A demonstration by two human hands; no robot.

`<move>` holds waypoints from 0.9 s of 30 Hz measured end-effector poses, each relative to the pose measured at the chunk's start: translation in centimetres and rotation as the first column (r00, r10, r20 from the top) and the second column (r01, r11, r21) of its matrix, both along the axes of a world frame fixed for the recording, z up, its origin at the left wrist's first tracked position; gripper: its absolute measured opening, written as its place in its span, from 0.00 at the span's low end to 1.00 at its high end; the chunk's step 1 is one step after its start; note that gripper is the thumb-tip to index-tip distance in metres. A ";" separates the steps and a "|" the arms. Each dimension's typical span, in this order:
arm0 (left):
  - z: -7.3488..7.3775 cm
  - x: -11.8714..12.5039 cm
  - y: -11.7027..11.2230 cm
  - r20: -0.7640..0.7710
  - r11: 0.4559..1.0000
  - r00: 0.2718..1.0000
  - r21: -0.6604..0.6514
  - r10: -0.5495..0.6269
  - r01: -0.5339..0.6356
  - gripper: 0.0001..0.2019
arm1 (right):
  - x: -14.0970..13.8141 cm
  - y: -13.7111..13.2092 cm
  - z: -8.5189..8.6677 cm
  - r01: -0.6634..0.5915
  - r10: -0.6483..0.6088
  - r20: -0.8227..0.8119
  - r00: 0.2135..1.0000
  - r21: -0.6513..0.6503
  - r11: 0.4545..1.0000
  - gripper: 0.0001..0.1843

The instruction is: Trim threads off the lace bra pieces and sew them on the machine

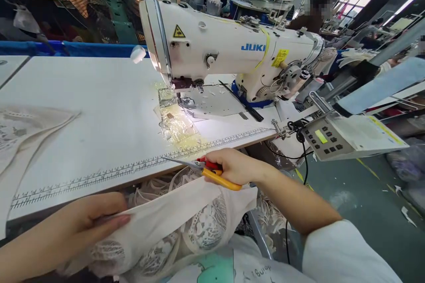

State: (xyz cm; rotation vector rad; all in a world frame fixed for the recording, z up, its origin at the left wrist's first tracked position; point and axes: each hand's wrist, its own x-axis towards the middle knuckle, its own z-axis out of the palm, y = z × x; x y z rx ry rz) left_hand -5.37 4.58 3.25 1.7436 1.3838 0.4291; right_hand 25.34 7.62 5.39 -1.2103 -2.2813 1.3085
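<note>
Several rounded, lacy cups (209, 225) in front of worktop (93, 93), along smooth, pale band (166, 208) pinched between bent fingers of left hand (94, 214). Pointed, metal-bladed scissors (222, 180) within curled fingers of right hand (234, 164); cannot tell whether gripping cloth too. Left elbow cut off.

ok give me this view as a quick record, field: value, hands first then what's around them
left hand: pinching a white fabric band
right hand: holding scissors, orange and red handles, blades pointing left
below the hands: white lace pieces
worktable: printed ruler along near edge, pale fabric at left
machine: white JUKI sewing machine
right of machine: control box with buttons
behind, left: fan
</note>
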 end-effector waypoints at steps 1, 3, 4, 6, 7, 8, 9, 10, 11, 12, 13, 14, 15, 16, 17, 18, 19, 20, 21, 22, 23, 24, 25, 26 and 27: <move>0.2 0.3 0.6 -0.099 0.992 0.988 0.022 -0.122 0.125 0.13 | -0.2 0.2 -0.1 -0.001 0.001 0.003 1.000 0.003 1.000 0.17; 0.7 1.2 1.3 -0.214 0.961 0.944 0.060 -0.253 0.271 0.09 | -0.6 0.5 -0.1 -0.020 0.020 0.003 1.000 0.020 1.000 0.17; 1.0 1.9 1.3 -0.224 0.955 0.940 0.086 -0.258 0.283 0.09 | -0.8 0.6 0.1 -0.042 0.042 0.005 0.999 0.032 0.999 0.17; 1.4 3.7 1.1 -0.165 0.961 0.966 0.160 -0.202 0.228 0.12 | -1.1 0.7 0.6 -0.097 0.095 0.026 0.995 0.063 0.993 0.17; 1.5 4.7 0.9 -0.109 0.963 0.980 0.195 -0.169 0.188 0.11 | -1.3 0.8 0.9 -0.122 0.119 0.041 0.992 0.078 0.989 0.17; 1.5 5.8 0.7 -0.051 0.963 0.987 0.216 -0.154 0.162 0.10 | -1.4 0.9 1.2 -0.143 0.138 0.057 0.989 0.091 0.986 0.17; 1.4 6.7 0.5 0.002 0.966 0.990 0.221 -0.138 0.134 0.09 | -1.5 0.9 1.5 -0.159 0.153 0.070 0.986 0.100 0.982 0.17; 1.2 7.6 0.5 0.050 0.973 0.991 0.200 -0.126 0.114 0.09 | -1.6 1.0 1.8 -0.172 0.164 0.081 0.983 0.106 0.979 0.17; 1.0 8.2 0.5 0.092 0.983 0.990 0.160 -0.109 0.094 0.08 | -1.6 1.1 2.0 -0.185 0.176 0.089 0.980 0.111 0.976 0.16; 0.8 8.7 0.7 0.133 0.992 0.987 0.106 -0.085 0.072 0.08 | -1.6 1.2 2.2 -0.198 0.188 0.094 0.978 0.114 0.973 0.16; 0.6 9.0 0.8 0.176 0.998 0.983 0.047 -0.060 0.052 0.08 | -1.6 1.3 2.4 -0.209 0.198 0.096 0.975 0.119 0.971 0.15; 0.5 9.1 1.0 0.217 0.999 0.975 -0.006 -0.039 0.041 0.08 | -1.6 1.4 2.5 -0.217 0.205 0.098 0.974 0.123 0.968 0.15; 0.4 9.1 1.2 0.258 0.998 0.966 -0.048 -0.030 0.044 0.08 | -1.5 1.5 2.6 -0.219 0.207 0.100 0.973 0.127 0.967 0.16; 0.4 8.9 1.4 0.294 0.996 0.955 -0.075 -0.030 0.054 0.08 | -1.5 1.6 2.7 -0.217 0.204 0.102 0.974 0.129 0.968 0.17; 0.4 8.8 1.6 0.324 0.994 0.945 -0.091 -0.032 0.064 0.08 | -1.5 1.7 2.8 -0.212 0.201 0.101 0.974 0.124 0.969 0.17; 0.4 8.6 1.7 0.346 0.992 0.938 -0.107 -0.032 0.074 0.07 | -1.5 1.8 2.9 -0.207 0.196 0.098 0.976 0.114 0.972 0.17; 0.4 8.5 1.8 0.364 0.990 0.931 -0.120 -0.031 0.080 0.07 | -1.5 1.9 3.0 -0.205 0.196 0.091 0.976 0.100 0.974 0.17; 0.4 8.4 1.8 0.378 0.988 0.925 -0.133 -0.025 0.081 0.08 | -1.6 2.0 3.0 -0.207 0.200 0.082 0.976 0.086 0.975 0.17; 0.4 8.3 1.9 0.392 0.986 0.920 -0.145 -0.016 0.078 0.08 | -1.6 2.1 3.0 -0.210 0.205 0.072 0.976 0.077 0.975 0.16; 0.3 8.3 1.9 0.403 0.985 0.915 -0.154 -0.004 0.073 0.08 | -1.7 2.2 3.0 -0.215 0.211 0.063 0.975 0.075 0.974 0.16; 0.3 8.3 1.9 0.411 0.984 0.912 -0.164 0.009 0.064 0.08 | -1.7 2.3 3.0 -0.220 0.216 0.057 0.975 0.083 0.972 0.16; 0.3 8.3 1.9 0.416 0.984 0.909 -0.172 0.024 0.053 0.08 | -1.7 2.4 2.9 -0.223 0.218 0.054 0.974 0.099 0.970 0.16; 0.2 8.4 1.9 0.419 0.983 0.907 -0.179 0.037 0.043 0.09 | -1.7 2.5 2.8 -0.228 0.223 0.053 0.973 0.117 0.967 0.16; 0.2 8.5 1.9 0.418 0.982 0.907 -0.186 0.049 0.033 0.09 | -1.7 2.6 2.7 -0.232 0.227 0.052 0.972 0.133 0.964 0.16; 0.2 8.5 1.9 0.415 0.982 0.908 -0.189 0.057 0.025 0.09 | -1.7 2.7 2.6 -0.238 0.233 0.049 0.971 0.143 0.961 0.16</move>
